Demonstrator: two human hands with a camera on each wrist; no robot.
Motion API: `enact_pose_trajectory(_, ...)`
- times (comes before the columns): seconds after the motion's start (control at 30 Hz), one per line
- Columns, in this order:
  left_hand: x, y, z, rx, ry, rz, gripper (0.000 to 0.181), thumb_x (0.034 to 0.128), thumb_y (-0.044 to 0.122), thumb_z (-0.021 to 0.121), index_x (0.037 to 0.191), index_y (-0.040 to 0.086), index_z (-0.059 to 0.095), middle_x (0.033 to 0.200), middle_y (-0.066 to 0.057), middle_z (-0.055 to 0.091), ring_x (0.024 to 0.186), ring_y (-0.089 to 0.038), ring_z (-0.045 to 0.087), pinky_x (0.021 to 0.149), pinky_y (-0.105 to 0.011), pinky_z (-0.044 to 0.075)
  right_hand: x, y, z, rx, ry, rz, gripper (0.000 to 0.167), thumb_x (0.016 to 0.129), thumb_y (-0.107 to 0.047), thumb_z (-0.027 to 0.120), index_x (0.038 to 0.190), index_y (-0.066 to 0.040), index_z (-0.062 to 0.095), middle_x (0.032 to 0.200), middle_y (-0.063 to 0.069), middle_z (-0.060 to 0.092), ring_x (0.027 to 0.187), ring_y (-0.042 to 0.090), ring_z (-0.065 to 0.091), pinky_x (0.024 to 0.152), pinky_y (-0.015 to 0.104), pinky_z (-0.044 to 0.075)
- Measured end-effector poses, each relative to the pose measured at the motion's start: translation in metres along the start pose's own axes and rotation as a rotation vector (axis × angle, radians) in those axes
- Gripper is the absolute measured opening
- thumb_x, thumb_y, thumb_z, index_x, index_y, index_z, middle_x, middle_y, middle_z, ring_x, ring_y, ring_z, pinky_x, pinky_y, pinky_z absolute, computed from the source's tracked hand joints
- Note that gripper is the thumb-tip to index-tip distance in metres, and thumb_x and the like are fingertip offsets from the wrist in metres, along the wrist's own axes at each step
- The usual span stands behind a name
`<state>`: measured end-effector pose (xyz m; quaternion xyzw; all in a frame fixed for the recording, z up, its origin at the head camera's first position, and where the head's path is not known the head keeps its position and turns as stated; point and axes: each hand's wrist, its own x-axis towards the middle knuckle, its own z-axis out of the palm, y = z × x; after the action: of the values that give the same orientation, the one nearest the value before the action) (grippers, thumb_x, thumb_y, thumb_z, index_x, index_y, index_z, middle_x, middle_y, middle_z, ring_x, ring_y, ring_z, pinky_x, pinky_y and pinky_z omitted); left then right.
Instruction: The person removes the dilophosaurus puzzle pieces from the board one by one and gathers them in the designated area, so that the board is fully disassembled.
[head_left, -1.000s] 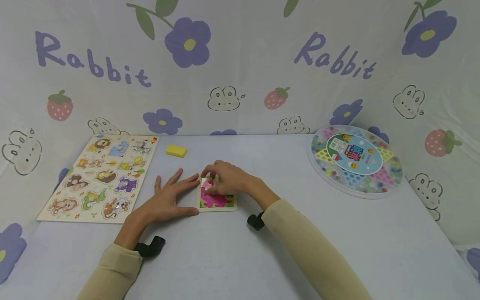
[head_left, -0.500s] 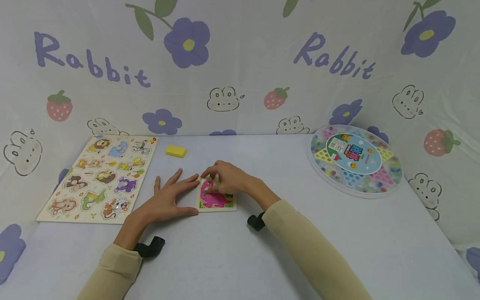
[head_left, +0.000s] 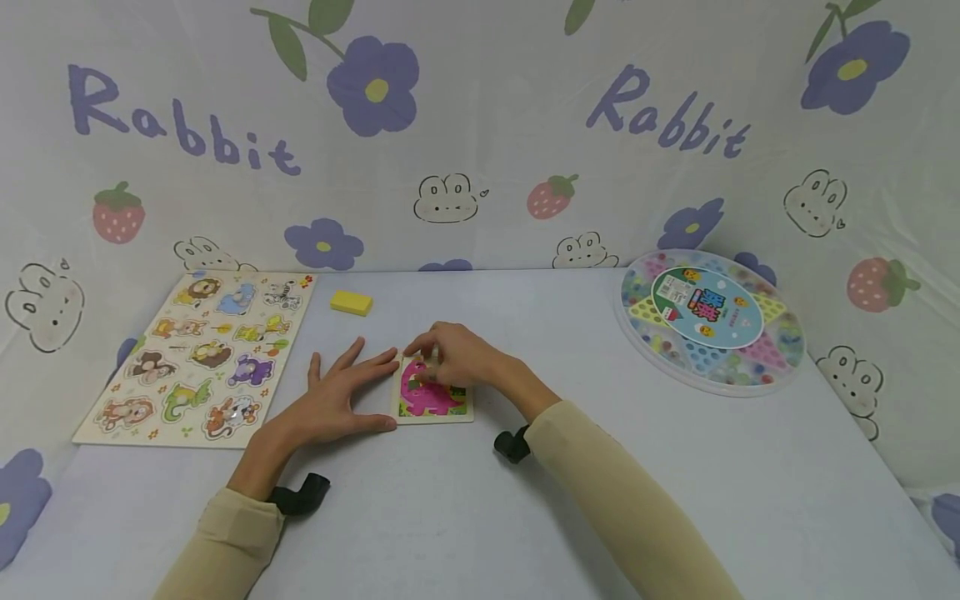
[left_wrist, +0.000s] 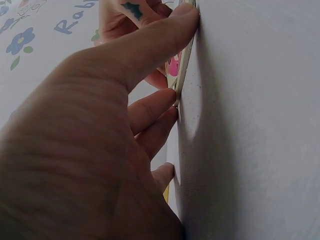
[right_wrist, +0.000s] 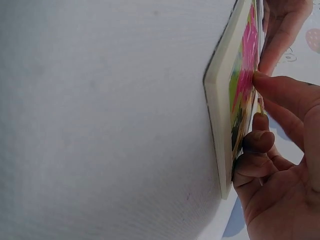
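A small square picture puzzle with a pink dinosaur [head_left: 435, 403] and a pale frame lies flat on the table. My left hand [head_left: 333, 403] spreads beside it, thumb and fingertips touching its left edge. Over its upper part bends my right hand [head_left: 459, 354], thumb on the picture and index finger near the top left corner. Between those fingertips, in the right wrist view, a thin piece edge [right_wrist: 260, 104] shows; the hand's other fingers curl by the puzzle's side [right_wrist: 218, 107]. The piece's face is mostly hidden by the hand.
A large board of animal pictures [head_left: 197, 354] lies at the left. Behind my left hand sits a yellow block [head_left: 351, 302]. At the back right is a round clear case of coloured beads [head_left: 708, 322]. A patterned cloth [head_left: 495, 108] hangs behind the table.
The right fingertips have shifted very slightly over the puzzle, and the bright glare near its upper left has faded. My left hand stays in place.
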<state>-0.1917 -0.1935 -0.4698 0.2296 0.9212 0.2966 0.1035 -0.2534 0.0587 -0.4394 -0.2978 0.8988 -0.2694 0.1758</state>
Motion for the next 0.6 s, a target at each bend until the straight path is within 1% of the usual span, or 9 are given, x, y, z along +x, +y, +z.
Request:
enact_pose_trajectory(0.13, -0.0004, 0.0005, 0.0, -0.002, -0.003, -0.001, 0.087, 0.0852, 0.05, 0.084, 0.16, 0.023, 0.049, 0.175, 0.002, 0.035, 0.168, -0.041, 0.003, 0.12, -0.082, -0.019, -0.0011, -0.0004, 0.0001, -0.014, 0.008, 0.0, 0.038, 0.1, -0.023, 0.073, 0.137, -0.015, 0.072, 0.121, 0.006, 0.067, 0.101, 0.017, 0.057, 0.087, 0.028, 0.051)
enact_pose_trajectory(0.37, -0.0002, 0.001, 0.0004, 0.005, 0.001, 0.0, 0.087, 0.0853, 0.049, 0.084, 0.16, 0.023, 0.049, 0.174, 0.002, 0.035, 0.168, -0.04, 0.004, 0.12, -0.081, -0.019, -0.0017, -0.0005, 0.0006, -0.017, 0.02, 0.005, 0.039, 0.1, -0.026, 0.074, 0.136, -0.014, 0.073, 0.122, 0.006, 0.067, 0.1, 0.017, 0.057, 0.087, 0.028, 0.052)
enact_pose_trajectory(0.6, -0.0002, 0.0013, 0.0005, 0.01, 0.001, -0.002, 0.087, 0.0851, 0.05, 0.084, 0.16, 0.023, 0.05, 0.174, 0.002, 0.036, 0.168, -0.041, 0.004, 0.12, -0.082, -0.019, -0.0014, 0.0015, 0.0016, -0.02, 0.029, -0.014, 0.037, 0.1, -0.026, 0.074, 0.135, -0.014, 0.073, 0.123, 0.006, 0.067, 0.099, 0.017, 0.058, 0.086, 0.027, 0.052)
